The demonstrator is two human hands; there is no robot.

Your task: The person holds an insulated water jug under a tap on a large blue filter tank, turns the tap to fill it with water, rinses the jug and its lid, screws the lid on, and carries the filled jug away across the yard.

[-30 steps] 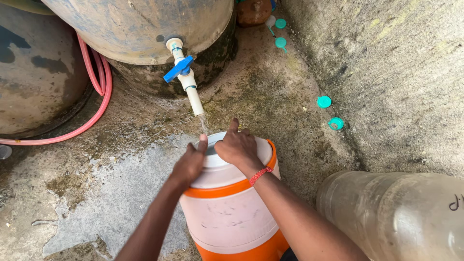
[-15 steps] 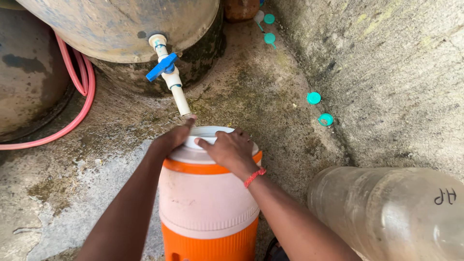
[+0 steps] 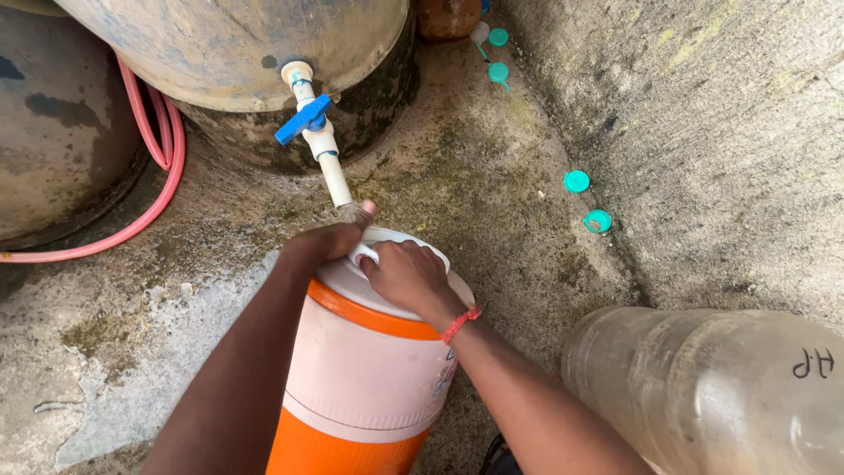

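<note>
Two hands are working on top of the orange-and-white cooler jug (image 3: 369, 378), which is standing on the concrete floor (image 3: 475, 167) directly below the white spout (image 3: 335, 180) of a tap; I am looking down on it from the head camera. My right hand (image 3: 409, 277), a red band (image 3: 461, 323) at its wrist, is lying over the white lid (image 3: 345, 280), its grip closing narrow around the lid's small handle; my left hand (image 3: 321, 244) is curling over the lid's far rim with the thumb lifting beside the spout's tip, though I cannot tell whether that grip is actually clamping. I am judging the step as handling the lid under the tap; the next move is calling for a firm hold and the jug's mouth lined up beneath the spout. The blue valve lever (image 3: 301, 120) is sitting untouched above; it is projecting from a large drum (image 3: 237, 44). A pink hose (image 3: 158, 167) is looping to the left; green caps (image 3: 577, 181) are lying by the wall (image 3: 703, 105); a clear bottle (image 3: 703, 387) is lying to the right.
</note>
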